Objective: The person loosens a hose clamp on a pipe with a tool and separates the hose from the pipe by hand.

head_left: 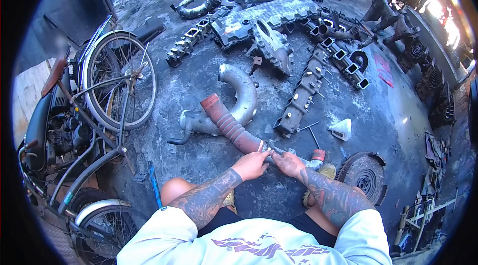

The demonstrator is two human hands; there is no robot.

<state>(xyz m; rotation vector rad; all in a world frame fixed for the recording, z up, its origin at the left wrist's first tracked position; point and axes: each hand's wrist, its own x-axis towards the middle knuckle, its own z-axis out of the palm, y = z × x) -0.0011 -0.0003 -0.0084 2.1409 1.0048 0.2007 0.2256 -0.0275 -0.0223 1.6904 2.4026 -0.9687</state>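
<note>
A red ribbed hose (226,120) with a metal clamp band at its near end lies in front of me. My left hand (253,165) is closed at that end, its fingers on the clamp. Right beside it, my right hand (289,163) is closed in a pinch by the clamp; what lies between its fingers is too small to make out. Partly hidden behind my right hand, a metal pipe (312,164) ends in a short red hose piece (318,155). A curved silver pipe (244,91) rests beyond the ribbed hose. Near my right hand lies a T-handle wrench (312,134).
A bicycle (119,81) and a motorcycle (55,130) stand at left. Ahead are a large engine cover (269,16), a long manifold (302,96) and other metal parts. A flywheel (366,178) and a white funnel-like piece (341,129) sit at right.
</note>
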